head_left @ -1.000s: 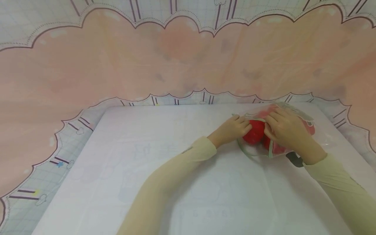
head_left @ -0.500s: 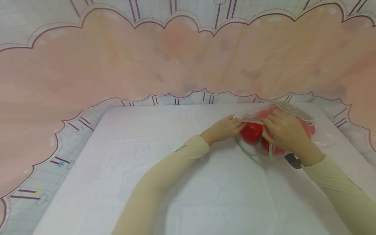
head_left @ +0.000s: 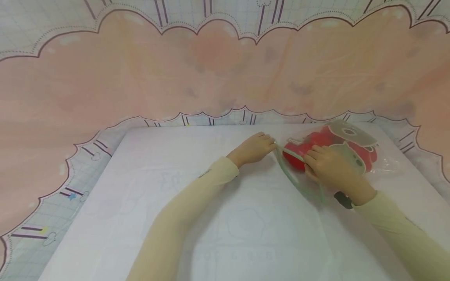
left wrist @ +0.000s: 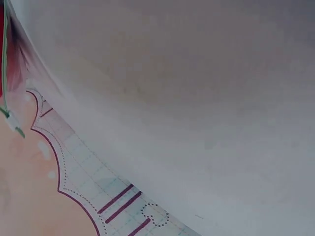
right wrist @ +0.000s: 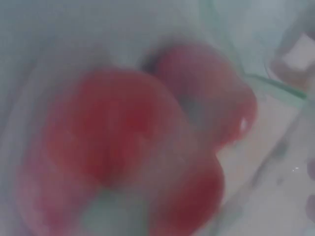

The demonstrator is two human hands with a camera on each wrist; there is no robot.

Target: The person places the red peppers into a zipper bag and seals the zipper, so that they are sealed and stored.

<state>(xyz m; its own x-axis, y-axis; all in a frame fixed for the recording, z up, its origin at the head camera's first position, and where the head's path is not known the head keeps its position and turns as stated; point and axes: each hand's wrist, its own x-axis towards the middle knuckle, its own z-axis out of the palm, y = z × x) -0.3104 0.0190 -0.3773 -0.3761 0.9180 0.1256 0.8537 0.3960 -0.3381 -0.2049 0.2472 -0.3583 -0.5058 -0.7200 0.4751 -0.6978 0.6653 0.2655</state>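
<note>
A clear plastic bag [head_left: 384, 166] with grey-green printed shapes and a green edge strip lies at the table's right rear. Inside are red lobed bell peppers [head_left: 295, 156], seen blurred through plastic as a pepper [right wrist: 118, 132] with a green stem in the right wrist view. My left hand [head_left: 254, 148] pinches the left end of the green strip, beside the peppers. Curled over the bag's near side, my right hand [head_left: 330, 166] grips the strip further right. A small white piece [left wrist: 14, 123] sits on the strip in the left wrist view, where the left fingers are not visible.
The white table [head_left: 158, 203] stretches left and forward of the bag. A patterned peach and pale-blue cloth [head_left: 218, 78] hangs behind it. Under my right wrist a dark object [head_left: 343, 200] shows, probably the wrist camera.
My left hand has moved left, drawing the green strip taut across the bag's mouth. My right hand has shifted slightly left and toward me, uncovering more of the printed bag.
</note>
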